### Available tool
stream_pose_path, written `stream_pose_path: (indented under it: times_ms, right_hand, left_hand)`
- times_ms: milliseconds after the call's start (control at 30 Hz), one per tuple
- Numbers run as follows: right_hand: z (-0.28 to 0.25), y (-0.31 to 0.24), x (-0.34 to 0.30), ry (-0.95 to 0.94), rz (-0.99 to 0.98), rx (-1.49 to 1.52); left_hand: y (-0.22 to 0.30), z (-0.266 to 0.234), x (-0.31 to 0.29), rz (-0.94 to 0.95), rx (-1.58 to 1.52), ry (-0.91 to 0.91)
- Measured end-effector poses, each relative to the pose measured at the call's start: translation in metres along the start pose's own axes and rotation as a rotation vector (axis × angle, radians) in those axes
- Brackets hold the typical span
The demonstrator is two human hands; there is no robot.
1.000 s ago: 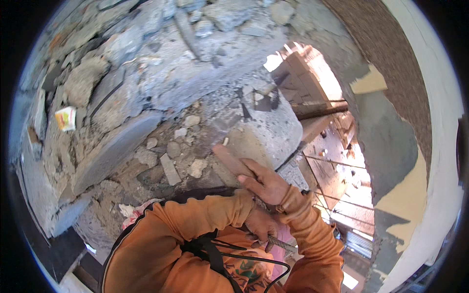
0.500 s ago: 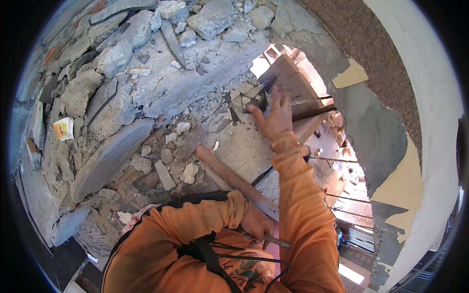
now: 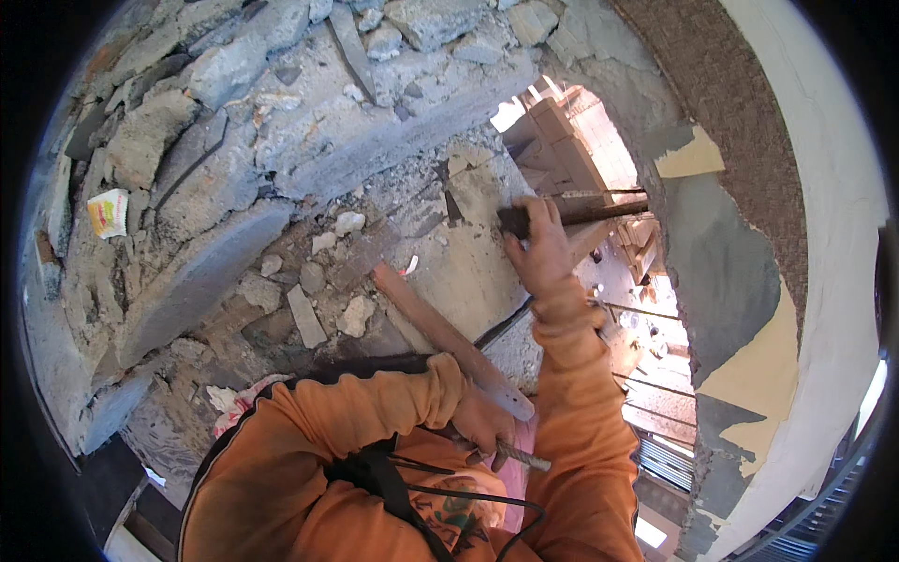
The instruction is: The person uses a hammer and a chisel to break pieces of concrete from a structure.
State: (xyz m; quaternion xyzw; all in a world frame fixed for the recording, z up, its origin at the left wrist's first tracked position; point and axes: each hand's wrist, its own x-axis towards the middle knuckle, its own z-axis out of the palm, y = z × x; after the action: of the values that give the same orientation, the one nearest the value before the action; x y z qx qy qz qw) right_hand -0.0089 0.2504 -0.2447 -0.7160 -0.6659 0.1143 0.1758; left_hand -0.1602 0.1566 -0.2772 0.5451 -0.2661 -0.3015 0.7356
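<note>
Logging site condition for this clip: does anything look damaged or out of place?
Yes. The concrete slab is broken into loose chunks, and the wall has lost plaster in patches. The right hand grips a hammer; the left hand holds a ribbed steel rod.

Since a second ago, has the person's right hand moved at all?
Yes. The right hand has gone up and away from the body, from close by the left hand to the dark bar at the edge of the broken concrete slab.

Concrete rubble (image 3: 234, 187), yellow wrapper (image 3: 109, 212)
</note>
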Motion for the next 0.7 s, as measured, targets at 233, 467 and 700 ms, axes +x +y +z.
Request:
stream_pose_path:
  times_ms: [233,467,700]
  right_hand:
    - [-0.119,0.023,-0.150,-0.529,0.262,0.337]
    - [-0.106,-0.033,-0.255,-0.606,0.381,0.777]
    - [-0.099,-0.056,-0.309,-0.154,0.372,0.791]
  left_hand:
    - [0.015,0.000,-0.013,0.026,0.039,0.102]
    - [0.022,-0.002,-0.008,-0.114,0.092,0.108]
    - [0.036,0.014,0.002,0.014,0.195,0.268]
